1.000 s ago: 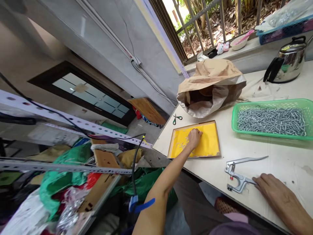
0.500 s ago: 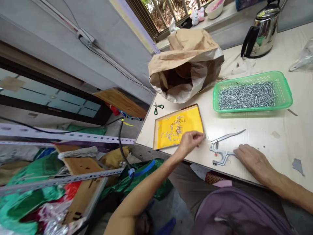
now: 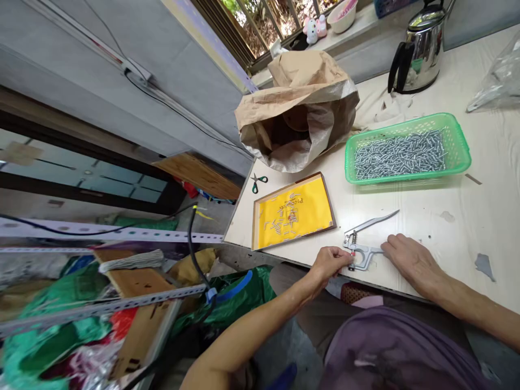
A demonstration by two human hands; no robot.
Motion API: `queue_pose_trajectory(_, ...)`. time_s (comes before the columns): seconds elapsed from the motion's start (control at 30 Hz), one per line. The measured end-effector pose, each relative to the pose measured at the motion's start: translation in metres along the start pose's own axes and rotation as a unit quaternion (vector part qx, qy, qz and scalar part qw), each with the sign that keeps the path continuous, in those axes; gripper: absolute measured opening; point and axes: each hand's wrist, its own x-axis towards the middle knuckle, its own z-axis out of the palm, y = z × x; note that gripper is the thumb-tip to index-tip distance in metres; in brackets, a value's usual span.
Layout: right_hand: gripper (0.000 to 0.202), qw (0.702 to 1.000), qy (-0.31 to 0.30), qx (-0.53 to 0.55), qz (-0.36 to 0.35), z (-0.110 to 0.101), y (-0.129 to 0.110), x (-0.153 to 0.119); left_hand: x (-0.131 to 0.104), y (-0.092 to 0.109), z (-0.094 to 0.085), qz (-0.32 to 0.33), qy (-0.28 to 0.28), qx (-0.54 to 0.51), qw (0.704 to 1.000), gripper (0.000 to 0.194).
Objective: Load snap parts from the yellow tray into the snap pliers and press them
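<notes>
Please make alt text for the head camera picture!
The left hand is at the head of a metal squeeze tool, the right hand at its handle. Nearby: a yellow-lined tray and a green basket of metal pieces.

From where I'm standing, I count one green basket (image 3: 410, 177), one kettle (image 3: 424, 57) behind it, one paper sack (image 3: 300, 103), one yellow tray (image 3: 320, 216) and one pair of scissors (image 3: 255, 183) left of it, one hand press (image 3: 368, 254) and two hands (image 3: 416, 265) in front
</notes>
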Motion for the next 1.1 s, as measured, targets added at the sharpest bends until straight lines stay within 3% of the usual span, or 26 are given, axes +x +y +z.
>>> queue_pose_trajectory(0.2,0.027,1.0,0.0,-0.019,-0.005,-0.003,-0.002,0.001,0.001,0.012,0.0,-0.043,-0.02,0.031,0.998,0.014)
queue_pose_trajectory(0.3,0.026,0.999,-0.025,-0.022,0.006,-0.004,-0.002,0.002,0.002,0.012,-0.002,-0.034,-0.029,0.039,0.998,0.011)
queue_pose_trajectory(0.37,0.022,0.998,-0.062,-0.013,0.009,-0.006,0.001,0.004,-0.001,0.005,-0.001,-0.001,-0.01,0.062,0.998,0.009)
queue_pose_trajectory(0.43,0.019,0.995,-0.097,0.003,0.007,-0.007,0.007,0.01,-0.007,-0.008,0.003,0.098,0.041,0.121,0.987,0.007)
queue_pose_trajectory(0.5,0.018,0.995,-0.101,0.007,0.012,-0.009,0.015,0.018,-0.015,-0.025,0.01,0.262,0.087,0.203,0.939,0.008)
queue_pose_trajectory(0.6,0.024,0.998,-0.067,-0.002,0.015,-0.01,0.029,0.033,-0.021,-0.049,0.024,0.476,0.116,0.324,0.809,0.017)
queue_pose_trajectory(0.7,0.028,0.998,-0.065,0.023,-0.011,-0.008,0.041,0.048,-0.019,-0.061,0.034,0.549,0.147,0.403,0.717,0.025)
queue_pose_trajectory(0.83,0.024,0.993,-0.084,0.06,-0.051,-0.003,0.054,0.068,-0.017,-0.062,0.034,0.573,0.161,0.432,0.677,0.022)
queue_pose_trajectory(0.9,0.022,0.99,-0.095,0.073,-0.069,-0.003,0.058,0.077,-0.018,-0.062,0.033,0.579,0.146,0.436,0.674,0.019)
queue_pose_trajectory(0.97,0.024,0.99,-0.101,0.077,-0.066,-0.006,0.059,0.083,-0.019,-0.06,0.032,0.574,0.127,0.421,0.691,0.02)
queue_pose_trajectory(1.03,0.025,0.992,-0.1,0.068,-0.04,-0.01,0.057,0.082,-0.021,-0.055,0.029,0.546,0.107,0.376,0.741,0.021)
queue_pose_trajectory(1.1,0.023,0.994,-0.094,0.056,-0.016,-0.014,0.052,0.076,-0.021,-0.046,0.024,0.474,0.095,0.295,0.824,0.018)
